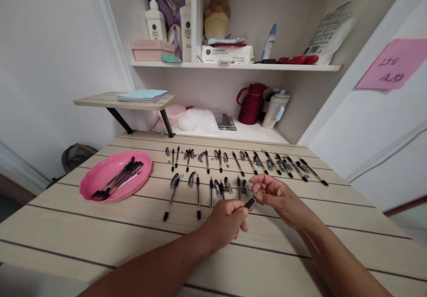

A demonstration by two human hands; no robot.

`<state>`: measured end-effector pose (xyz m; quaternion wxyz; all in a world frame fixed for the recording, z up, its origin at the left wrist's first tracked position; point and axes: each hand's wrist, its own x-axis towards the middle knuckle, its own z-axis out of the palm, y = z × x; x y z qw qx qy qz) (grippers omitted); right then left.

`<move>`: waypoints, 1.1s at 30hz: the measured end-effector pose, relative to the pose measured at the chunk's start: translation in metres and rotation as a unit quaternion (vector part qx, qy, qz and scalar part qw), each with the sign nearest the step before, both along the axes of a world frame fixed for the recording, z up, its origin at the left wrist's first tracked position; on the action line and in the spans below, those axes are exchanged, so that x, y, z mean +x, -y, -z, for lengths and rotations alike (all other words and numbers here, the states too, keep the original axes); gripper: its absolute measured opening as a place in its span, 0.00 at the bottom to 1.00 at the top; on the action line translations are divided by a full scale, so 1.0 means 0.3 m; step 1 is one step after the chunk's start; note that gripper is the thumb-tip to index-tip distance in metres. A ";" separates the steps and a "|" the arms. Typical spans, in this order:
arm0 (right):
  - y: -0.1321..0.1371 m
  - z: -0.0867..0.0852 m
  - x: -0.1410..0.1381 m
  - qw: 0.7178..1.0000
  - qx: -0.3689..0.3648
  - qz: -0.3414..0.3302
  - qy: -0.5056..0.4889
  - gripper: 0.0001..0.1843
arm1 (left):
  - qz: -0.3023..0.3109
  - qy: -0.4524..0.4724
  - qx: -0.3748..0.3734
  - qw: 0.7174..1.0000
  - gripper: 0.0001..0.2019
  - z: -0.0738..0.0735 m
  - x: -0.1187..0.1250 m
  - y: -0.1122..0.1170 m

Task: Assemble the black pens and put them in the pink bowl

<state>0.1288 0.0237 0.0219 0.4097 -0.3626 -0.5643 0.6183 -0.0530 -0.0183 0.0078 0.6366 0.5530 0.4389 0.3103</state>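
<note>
My left hand [227, 219] is closed around a pen [249, 202], whose black end sticks out past the thumb; the fist hides the rest. Close to that end, my right hand [278, 199] pinches a small shiny pen part between thumb and fingertips, too small to make out clearly. Beyond both hands lie two rows of black pens [198, 199], mostly uncapped, with clear pen caps [227, 185] and tiny loose pieces beside them. To the left, a pink scalloped dish [87, 182] holds a bundle of black pens [122, 177].
Everything rests on a wood-look table [110, 226] with dark lines. At its back left stands a small raised shelf [100, 99] bearing blue paper [143, 94]. Behind are a red jug [251, 103], a pale bottle [275, 110] and a plastic bag [198, 120].
</note>
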 end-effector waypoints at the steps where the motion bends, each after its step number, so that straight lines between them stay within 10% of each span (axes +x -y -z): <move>1: -0.001 0.001 0.001 1.000 0.002 -0.004 0.001 0.19 | -0.001 -0.006 0.003 1.000 0.17 0.002 0.000 0.000; 14: 0.002 0.001 0.003 0.999 0.031 -0.033 0.021 0.19 | -0.005 -0.059 0.013 0.998 0.15 -0.012 -0.006 0.002; 33: 0.024 0.014 -0.051 0.995 -0.043 0.004 -0.093 0.05 | -0.027 0.109 -0.038 0.993 0.14 -0.045 0.006 0.018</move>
